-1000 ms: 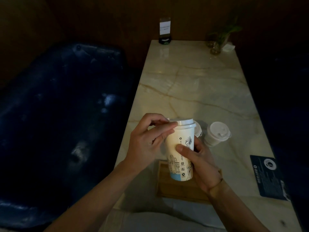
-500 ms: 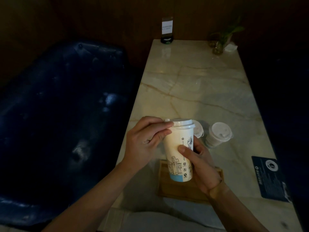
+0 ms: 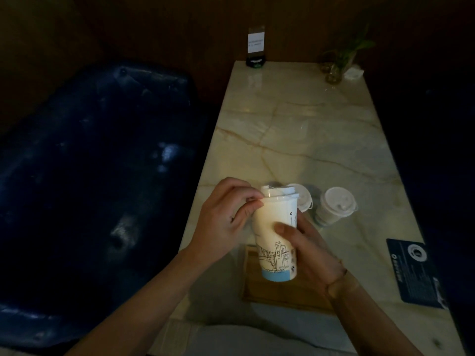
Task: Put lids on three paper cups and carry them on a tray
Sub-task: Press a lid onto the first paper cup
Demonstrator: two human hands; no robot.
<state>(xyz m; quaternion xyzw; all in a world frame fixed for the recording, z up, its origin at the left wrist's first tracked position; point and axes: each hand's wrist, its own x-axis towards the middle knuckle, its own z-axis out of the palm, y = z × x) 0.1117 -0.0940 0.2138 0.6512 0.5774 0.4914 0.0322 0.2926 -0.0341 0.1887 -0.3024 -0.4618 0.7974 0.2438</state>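
Two hands on one tall paper cup [image 3: 276,235], held upright above the wooden tray [image 3: 282,291]. Right hand [image 3: 311,253] wraps the cup wall, thumb across the front. Left hand [image 3: 226,222] has fingertips pinched at the rim of the white lid [image 3: 280,195]; lid looks seated, though dim light makes the seal hard to confirm. Second lidded cup [image 3: 334,206] stands on the marble surface [image 3: 295,129], right of the tray. Third cup [image 3: 303,199] mostly hidden behind the held one, only its lid showing. Dark card [image 3: 413,271] at the surface's right edge.
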